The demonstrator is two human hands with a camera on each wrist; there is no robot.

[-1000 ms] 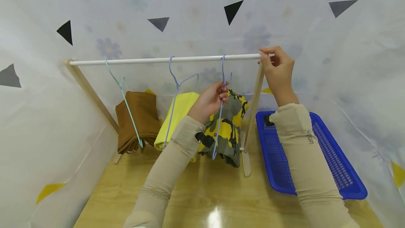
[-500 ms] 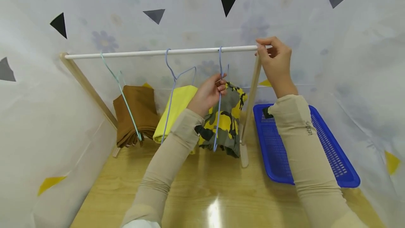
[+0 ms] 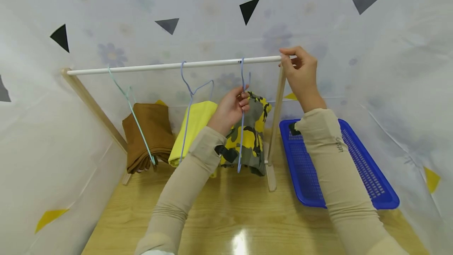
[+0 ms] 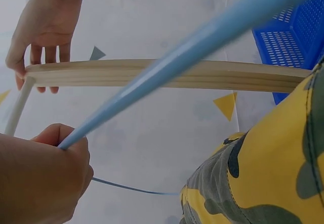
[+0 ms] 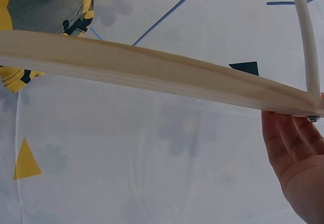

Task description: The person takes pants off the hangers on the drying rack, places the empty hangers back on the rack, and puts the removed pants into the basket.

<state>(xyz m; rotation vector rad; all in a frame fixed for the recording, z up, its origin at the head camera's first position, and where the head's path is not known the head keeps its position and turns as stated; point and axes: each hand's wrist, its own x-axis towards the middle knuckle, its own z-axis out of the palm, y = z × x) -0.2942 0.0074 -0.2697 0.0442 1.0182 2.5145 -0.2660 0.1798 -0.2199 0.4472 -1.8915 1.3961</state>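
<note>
My left hand point(image 3: 231, 108) pinches the neck of a blue wire hanger point(image 3: 242, 129), which hooks over the white rod point(image 3: 155, 67) near its right end. A folded camouflage garment point(image 3: 253, 137) in yellow, grey and black hangs on that hanger. At the top right corner of the wooden rack, my right hand point(image 3: 302, 72) grips the joint of rod and post point(image 3: 277, 109); in the right wrist view its fingers point(image 5: 286, 133) lie against the wood. To the left hang a yellow garment point(image 3: 201, 117) on a second blue hanger point(image 3: 187, 125) and a brown garment point(image 3: 146, 133) on a mint hanger point(image 3: 136, 121).
A blue plastic basket point(image 3: 295, 172) stands on the wooden table point(image 3: 226, 215) right of the rack, partly under the right sleeve. White patterned sheeting point(image 3: 212, 7) with black, grey and yellow triangles closes in the back and sides.
Both hands keep their holds and the garments hang as before. The whole head view shifts slightly, so the rack sits a little further left in it.
</note>
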